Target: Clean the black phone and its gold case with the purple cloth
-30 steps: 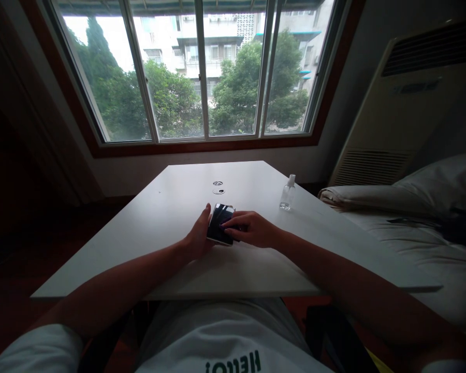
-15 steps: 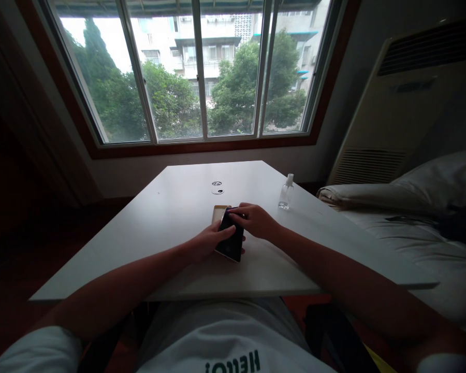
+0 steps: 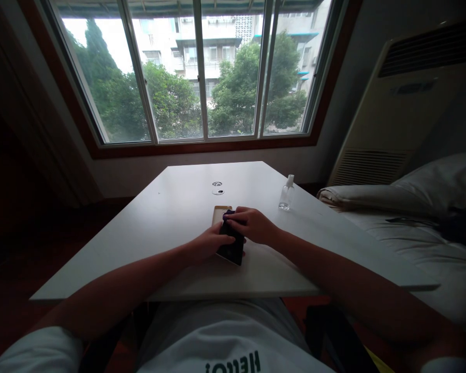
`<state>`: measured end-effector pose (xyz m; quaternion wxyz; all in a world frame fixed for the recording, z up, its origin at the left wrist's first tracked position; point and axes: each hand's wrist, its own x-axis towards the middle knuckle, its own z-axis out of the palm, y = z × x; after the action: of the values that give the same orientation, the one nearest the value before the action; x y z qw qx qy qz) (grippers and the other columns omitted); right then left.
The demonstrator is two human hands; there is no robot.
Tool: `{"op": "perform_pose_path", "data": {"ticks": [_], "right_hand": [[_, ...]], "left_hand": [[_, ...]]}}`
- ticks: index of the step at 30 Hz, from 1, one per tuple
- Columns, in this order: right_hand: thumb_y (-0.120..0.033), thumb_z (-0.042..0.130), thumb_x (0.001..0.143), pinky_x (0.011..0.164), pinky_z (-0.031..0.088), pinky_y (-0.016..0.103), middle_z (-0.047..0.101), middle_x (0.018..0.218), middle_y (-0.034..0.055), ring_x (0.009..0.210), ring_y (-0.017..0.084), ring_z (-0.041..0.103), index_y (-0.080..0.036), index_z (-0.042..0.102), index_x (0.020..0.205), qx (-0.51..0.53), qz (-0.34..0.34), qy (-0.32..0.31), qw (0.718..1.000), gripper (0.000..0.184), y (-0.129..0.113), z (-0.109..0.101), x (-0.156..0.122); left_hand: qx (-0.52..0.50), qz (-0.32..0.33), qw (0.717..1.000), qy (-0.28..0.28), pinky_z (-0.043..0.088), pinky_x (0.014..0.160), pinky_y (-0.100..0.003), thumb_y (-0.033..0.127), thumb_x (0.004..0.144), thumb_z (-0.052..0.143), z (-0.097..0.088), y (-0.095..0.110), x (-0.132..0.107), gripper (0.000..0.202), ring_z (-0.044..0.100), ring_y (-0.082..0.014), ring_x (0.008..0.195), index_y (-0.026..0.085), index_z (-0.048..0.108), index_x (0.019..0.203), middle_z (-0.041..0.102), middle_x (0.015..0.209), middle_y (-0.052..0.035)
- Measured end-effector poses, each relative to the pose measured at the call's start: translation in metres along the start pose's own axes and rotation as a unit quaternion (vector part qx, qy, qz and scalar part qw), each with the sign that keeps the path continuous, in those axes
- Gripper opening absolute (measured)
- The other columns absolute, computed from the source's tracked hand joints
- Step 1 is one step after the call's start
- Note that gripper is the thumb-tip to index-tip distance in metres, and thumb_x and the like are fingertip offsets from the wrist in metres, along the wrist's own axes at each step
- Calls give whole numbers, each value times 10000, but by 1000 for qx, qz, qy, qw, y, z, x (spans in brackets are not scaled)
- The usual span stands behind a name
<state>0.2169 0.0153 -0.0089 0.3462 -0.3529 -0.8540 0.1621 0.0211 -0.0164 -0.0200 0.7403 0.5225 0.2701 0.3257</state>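
Note:
A dark smartphone (image 3: 231, 249) is gripped in my left hand (image 3: 210, 241), its thumb lying across the screen and fingertips showing at the far edge. My right hand (image 3: 253, 224) is closed at the phone's upper end, pinching a small dark purple cloth (image 3: 227, 214) against the top corner. Most of the cloth is hidden by the fingers. Behind the phone, on the table, lies a gold-rimmed phone case (image 3: 218, 211), partly covered by the phone and my hands.
A clear spray bottle (image 3: 286, 192) stands upright on the white table (image 3: 171, 212), beyond my right hand. Two round black-and-white marks or discs (image 3: 218, 191) are near the middle back. A bed (image 3: 396, 243) adjoins the table's right side.
My right hand has shifted slightly down and its fingers have curled more. The purple cloth now shows more clearly at the phone's upper left corner. The phone has dipped slightly.

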Motion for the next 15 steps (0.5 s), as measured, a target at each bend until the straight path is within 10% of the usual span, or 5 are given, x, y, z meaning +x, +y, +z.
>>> {"op": "perform_pose_path", "data": {"ticks": [6,15], "right_hand": [[-401,608,919,641,481,259,687,924,61,753,150,629,-185,758,1138,65,4,-59,996,343,3,-8,2],[-414,560,946,665,457,285,692,934,57,760,163,608,-212,755,1158,-32,63,34,997,352,22,-11,6]], "left_hand": [[-14,-2,1000,-6,538,833,-504,166,759,714,-2,1,2,561,721,-353,887,113,502,1276,683,1104,-220],[-9,-23,1000,-19,540,805,-514,158,715,715,-1,-2,-1,639,724,-357,856,117,401,1271,675,1129,-243]]}}
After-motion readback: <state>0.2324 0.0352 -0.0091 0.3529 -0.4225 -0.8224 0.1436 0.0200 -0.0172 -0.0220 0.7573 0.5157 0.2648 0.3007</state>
